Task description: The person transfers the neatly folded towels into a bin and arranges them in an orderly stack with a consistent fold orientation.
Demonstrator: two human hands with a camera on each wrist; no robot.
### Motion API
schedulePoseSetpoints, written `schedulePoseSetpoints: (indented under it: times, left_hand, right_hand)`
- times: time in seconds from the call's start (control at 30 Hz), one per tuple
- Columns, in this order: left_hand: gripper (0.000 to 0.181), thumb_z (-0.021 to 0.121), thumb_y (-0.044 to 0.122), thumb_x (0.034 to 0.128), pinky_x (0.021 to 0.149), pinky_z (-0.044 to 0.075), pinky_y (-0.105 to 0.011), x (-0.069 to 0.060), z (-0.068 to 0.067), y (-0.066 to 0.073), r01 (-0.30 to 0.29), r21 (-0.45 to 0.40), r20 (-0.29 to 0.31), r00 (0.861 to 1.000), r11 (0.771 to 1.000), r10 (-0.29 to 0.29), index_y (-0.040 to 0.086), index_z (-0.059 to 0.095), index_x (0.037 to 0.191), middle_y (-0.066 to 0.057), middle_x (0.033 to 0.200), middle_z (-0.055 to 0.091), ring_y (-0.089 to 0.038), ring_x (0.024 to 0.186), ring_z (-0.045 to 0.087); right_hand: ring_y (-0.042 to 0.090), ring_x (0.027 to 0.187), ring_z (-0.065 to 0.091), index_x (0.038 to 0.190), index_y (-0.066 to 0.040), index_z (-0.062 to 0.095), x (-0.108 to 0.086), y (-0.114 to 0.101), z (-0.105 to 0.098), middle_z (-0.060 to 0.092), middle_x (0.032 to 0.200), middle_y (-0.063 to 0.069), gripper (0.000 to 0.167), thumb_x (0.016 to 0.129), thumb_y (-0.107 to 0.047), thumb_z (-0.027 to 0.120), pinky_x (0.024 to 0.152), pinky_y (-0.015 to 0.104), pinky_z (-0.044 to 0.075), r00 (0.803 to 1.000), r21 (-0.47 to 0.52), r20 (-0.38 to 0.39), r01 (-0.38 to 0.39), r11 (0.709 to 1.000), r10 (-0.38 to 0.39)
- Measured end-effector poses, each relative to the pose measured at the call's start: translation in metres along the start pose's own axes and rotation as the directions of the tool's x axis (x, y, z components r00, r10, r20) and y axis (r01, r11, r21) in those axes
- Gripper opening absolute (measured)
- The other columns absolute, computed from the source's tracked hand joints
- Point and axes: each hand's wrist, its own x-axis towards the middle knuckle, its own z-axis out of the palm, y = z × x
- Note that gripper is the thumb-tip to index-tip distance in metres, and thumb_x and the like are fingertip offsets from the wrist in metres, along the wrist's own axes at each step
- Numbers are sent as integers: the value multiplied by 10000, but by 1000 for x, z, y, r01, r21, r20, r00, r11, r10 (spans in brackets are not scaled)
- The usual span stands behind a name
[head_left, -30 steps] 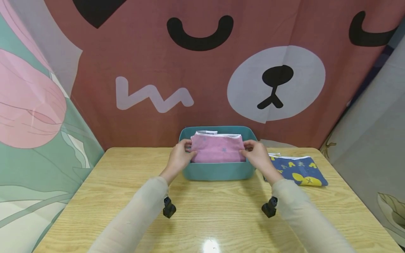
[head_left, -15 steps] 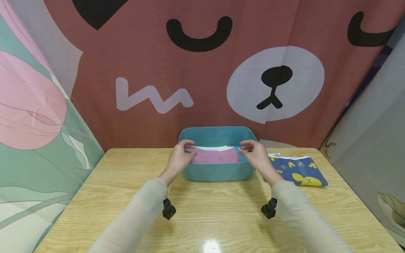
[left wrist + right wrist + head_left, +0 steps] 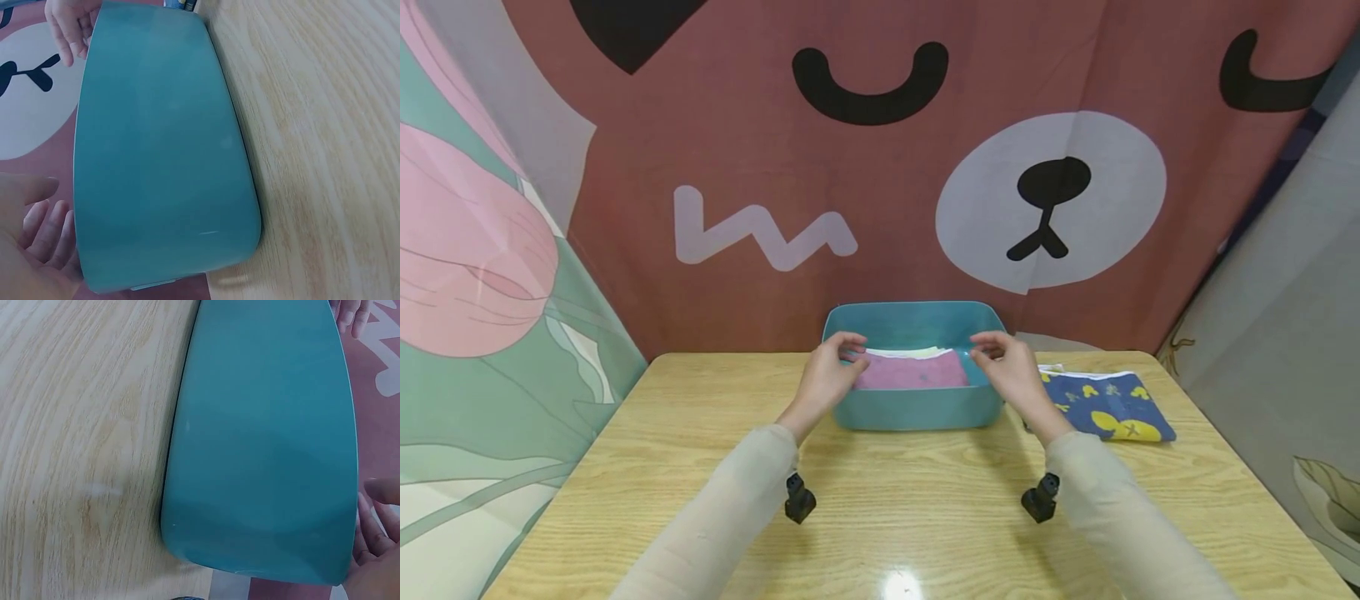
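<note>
The left hand (image 3: 827,372) and the right hand (image 3: 1011,371) each curve loosely at the ends of the bin, fingers bent and relaxed, thumbs apart from the fingertips, gripping nothing. Between them, inside the bin, sits a pink cloth (image 3: 913,372), soft and matte, folded into a flat rectangle with a white upper edge; pale yellow edging shows just behind it. The teal bin (image 3: 917,410) has smooth, slightly glossy walls, which look like plastic, with rounded corners and a thin rim. Beyond the right hand, a folded navy cloth (image 3: 1108,404) printed with yellow figures lies flat, also white-edged. Everything stands on a worktop (image 3: 902,492) with pale, streaky wood grain. Beige sleeves (image 3: 722,508) cover the forearms, and a fabric curtain (image 3: 737,125) with a reddish-brown bear print hangs behind. A second ago both hands pinched the pink cloth by its sides and it stood higher; now it sits lower in the bin, released, while the navy cloth has stayed put.
</note>
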Motion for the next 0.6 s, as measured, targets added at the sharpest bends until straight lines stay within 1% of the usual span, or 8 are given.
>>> schedulePoseSetpoints:
  times: [0.07,0.17,0.4,0.5,0.6]
  left_hand:
    - [280,693,121,927,697,559,-313,-1,1,1,-10,12,6,1000,1000,10,94,647,1202,-50,1079,678,-203,1001,630]
    - [273,690,133,931,734,551,-325,-3,2,2,-32,34,16,999,999,32,103,649,1199,-51,1086,678,-195,1005,621]
    - [257,688,149,938,784,541,-347,-6,6,7,-92,66,25,996,994,91,106,665,1190,-35,1073,678,-194,991,627]
    - [252,682,160,944,807,535,-353,-7,8,10,-108,61,37,994,992,106,110,665,1191,-46,1082,682,-189,984,629]
    - [251,677,159,949,826,532,-360,-9,10,12,-119,51,46,992,992,117,101,663,1193,-55,1082,687,-191,982,632]
  right_hand:
    - [316,931,639,1153,9,683,-1,-1,-1,685,1030,179,221,943,-53,659,792,408,520,1000,-1,-23,8,1000,-8]
    - [308,927,641,1150,0,687,-2,-2,-2,686,1032,175,215,946,-60,661,791,405,516,999,4,-37,5,1000,-5]
    - [287,934,627,1167,-13,683,-8,-4,-8,680,1050,160,224,962,-99,654,787,366,502,1000,2,-26,-7,1000,7]
    - [283,955,622,1183,-24,678,-10,-4,-13,674,1072,154,236,971,-120,646,807,377,504,1000,-10,-23,-11,1000,10]
    - [290,991,619,1200,-36,671,-14,-2,-18,666,1103,153,249,978,-146,642,839,413,507,1000,-15,-18,-15,1000,15]
